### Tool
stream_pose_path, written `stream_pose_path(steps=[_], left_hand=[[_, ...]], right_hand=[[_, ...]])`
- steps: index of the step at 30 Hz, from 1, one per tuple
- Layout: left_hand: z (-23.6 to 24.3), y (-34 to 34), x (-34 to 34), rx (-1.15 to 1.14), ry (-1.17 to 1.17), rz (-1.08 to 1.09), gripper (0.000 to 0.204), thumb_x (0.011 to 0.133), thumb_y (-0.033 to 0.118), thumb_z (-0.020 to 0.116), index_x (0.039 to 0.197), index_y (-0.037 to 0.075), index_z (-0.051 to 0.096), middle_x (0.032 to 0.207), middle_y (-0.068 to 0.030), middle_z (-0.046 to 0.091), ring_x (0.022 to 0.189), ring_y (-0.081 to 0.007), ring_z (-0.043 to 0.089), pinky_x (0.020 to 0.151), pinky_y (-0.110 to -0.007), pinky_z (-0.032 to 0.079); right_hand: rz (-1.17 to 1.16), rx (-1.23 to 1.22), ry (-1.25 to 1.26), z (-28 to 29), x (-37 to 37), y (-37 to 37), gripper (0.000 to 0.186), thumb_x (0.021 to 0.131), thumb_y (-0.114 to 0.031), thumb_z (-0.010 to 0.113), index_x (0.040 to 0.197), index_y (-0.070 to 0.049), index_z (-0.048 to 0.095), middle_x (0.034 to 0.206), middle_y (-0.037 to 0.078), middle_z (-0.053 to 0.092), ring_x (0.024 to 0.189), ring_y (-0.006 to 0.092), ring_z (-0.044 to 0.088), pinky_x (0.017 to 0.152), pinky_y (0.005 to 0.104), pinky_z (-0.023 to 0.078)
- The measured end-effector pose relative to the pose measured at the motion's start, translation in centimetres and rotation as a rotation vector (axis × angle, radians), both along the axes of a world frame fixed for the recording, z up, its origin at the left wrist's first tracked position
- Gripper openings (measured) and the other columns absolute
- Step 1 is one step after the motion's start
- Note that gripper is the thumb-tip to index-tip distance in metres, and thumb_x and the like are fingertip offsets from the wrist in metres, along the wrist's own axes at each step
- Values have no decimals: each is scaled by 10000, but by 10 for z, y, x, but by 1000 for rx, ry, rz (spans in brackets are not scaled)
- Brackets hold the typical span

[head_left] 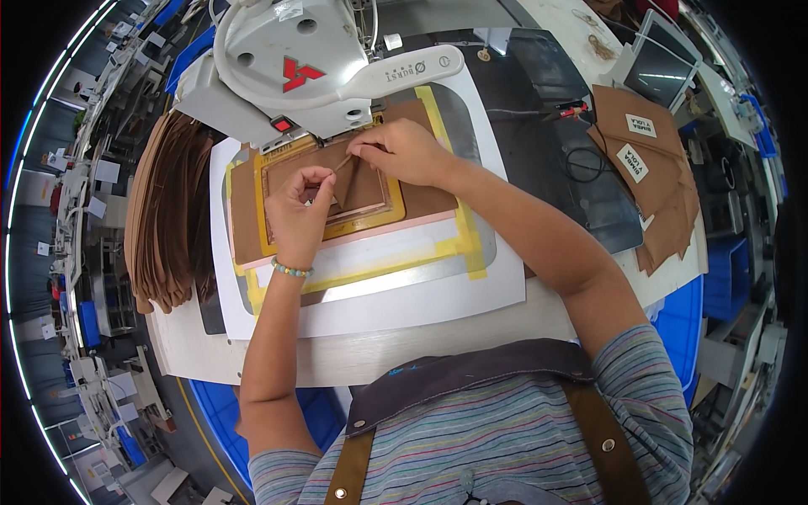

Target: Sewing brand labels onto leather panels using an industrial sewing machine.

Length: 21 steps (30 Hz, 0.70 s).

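Note:
Both my hands are over a yellow rectangular frame (pixel 370 222) that lies on a brown fabric panel (pixel 431 199) under the head of a white sewing machine (pixel 290 63). A small brown piece of material (pixel 352 178) rises inside the frame, creased and partly lifted. My left hand (pixel 301 206), with a beaded bracelet at the wrist, pinches its near left edge between thumb and fingers. On the far right side, my right hand (pixel 406 153) pinches the same piece's upper edge, fingers curled. The fingertips hide part of the edge.
Stacked brown fabric panels (pixel 168 202) stand at the left. Brown pieces with white labels (pixel 652 160) lie at the right, near red-handled snips (pixel 572 110) and a black cable (pixel 583 165). A screen (pixel 665 63) stands at the back right. Blue bins (pixel 673 332) sit below the table.

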State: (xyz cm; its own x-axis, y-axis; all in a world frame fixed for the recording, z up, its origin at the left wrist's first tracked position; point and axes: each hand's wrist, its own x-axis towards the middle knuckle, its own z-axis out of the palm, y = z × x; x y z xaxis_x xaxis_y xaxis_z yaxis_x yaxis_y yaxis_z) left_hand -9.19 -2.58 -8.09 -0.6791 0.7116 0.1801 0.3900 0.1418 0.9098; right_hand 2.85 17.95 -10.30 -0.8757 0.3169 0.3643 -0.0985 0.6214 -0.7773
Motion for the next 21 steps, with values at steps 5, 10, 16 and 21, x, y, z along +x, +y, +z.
stream_pose_path(steps=[5,10,16,21], left_hand=[[10,3,6,-8,-7,4,175,961,41,783,1118,-35,770,920,-37,777,775,-58,691,700,-224,564],[15,-1,4,-124,22,21,222,965,52,778,1171,-32,781,927,-52,792,784,-69,709,705,-226,569],[20,-1,4,-134,-19,-31,241,977,43,762,1205,-34,780,947,-63,807,809,-80,726,735,-229,585],[19,-1,0,-120,-111,-61,251,991,-6,729,1234,-60,756,999,-69,806,863,-94,743,774,-231,603]], right_hand=[[18,-23,-36,3,0,2,294,1042,-284,697,1110,-22,811,831,153,780,724,261,746,701,371,563],[19,25,-21,6,2,1,302,1043,-294,700,1102,-22,815,810,157,773,699,263,734,690,382,555],[48,9,38,7,6,1,241,1003,-245,744,1132,-55,819,918,109,799,771,270,738,693,389,565],[27,551,362,11,8,-11,187,924,-209,774,1095,-143,812,884,17,713,789,246,713,675,372,593]])
